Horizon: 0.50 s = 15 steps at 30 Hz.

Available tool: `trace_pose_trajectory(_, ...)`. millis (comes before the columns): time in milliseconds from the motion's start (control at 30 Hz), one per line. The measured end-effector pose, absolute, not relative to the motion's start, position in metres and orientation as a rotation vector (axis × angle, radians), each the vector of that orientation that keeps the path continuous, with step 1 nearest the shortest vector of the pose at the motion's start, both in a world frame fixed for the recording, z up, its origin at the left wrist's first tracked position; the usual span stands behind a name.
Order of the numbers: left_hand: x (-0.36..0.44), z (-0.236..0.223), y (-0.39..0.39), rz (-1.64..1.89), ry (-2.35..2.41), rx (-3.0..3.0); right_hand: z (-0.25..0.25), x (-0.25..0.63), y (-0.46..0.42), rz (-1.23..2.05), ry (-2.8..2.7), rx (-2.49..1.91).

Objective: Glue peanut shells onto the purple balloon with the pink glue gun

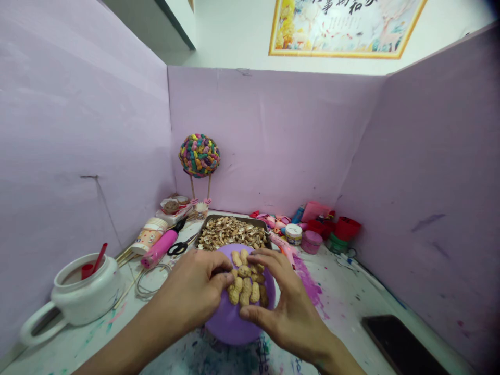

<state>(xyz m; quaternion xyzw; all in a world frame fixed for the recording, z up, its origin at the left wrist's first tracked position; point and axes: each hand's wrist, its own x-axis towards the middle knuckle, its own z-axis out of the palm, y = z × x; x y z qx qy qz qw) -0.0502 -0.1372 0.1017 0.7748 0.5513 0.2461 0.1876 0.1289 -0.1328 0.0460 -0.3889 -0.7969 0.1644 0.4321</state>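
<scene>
Left hand (pixel 195 284) bent at 10 o'clock, thumb and forefinger close together against peanuts (pixel 245 291) set on a purple rounded form (pixel 232 329); whether they pinch one cannot be told. Right hand (pixel 287 302), thumb and fingers spread apart, curves round the form at 3 o'clock, touching it. The form is at centre, over a paint-stained table (pixel 344 291). Beyond it, at 12 o'clock, shell pieces (pixel 230 232) fill a dark tray (pixel 262 222); a multicoloured ball (pixel 199 156) on sticks stands at 11, a white pot (pixel 89 304) rests at 9 and a dark phone (pixel 402 344) lies between 3 and 4.
</scene>
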Motion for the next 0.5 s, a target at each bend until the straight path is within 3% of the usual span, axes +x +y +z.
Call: trace_pose_trajectory(500, -0.0496, 0.0945, -0.1328, 0.716, 1.531, 2.221, 0.044, 0.1307, -0.1292, 0.411, -1.974, -0.97)
